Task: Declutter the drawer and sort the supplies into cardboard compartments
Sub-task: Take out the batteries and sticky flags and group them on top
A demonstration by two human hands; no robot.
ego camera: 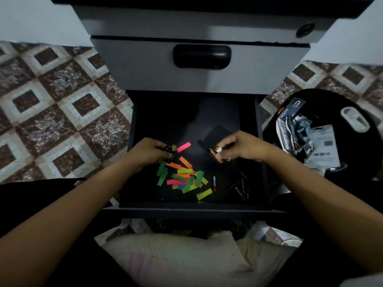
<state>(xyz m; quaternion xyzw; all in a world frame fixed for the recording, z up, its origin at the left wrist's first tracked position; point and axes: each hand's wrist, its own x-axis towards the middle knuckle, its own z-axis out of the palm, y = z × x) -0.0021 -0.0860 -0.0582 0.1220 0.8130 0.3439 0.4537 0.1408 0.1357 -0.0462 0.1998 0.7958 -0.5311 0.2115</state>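
In the head view, my left hand [149, 152] curls round a small dark bundle [170, 150] that I cannot identify, low over the open drawer [186, 211]. My right hand [242, 147] pinches what look like small batteries [216, 155] above the drawer's middle. I judge them light, hard and smooth, likely to roll, so I grip across the barrel. Neon paper strips [183, 177] lie scattered on the drawer floor. They are flimsy and flat, best pinched at an edge. A loose battery [214, 183] lies just beside them, with thin nails [241, 184] near it. No cardboard compartments show.
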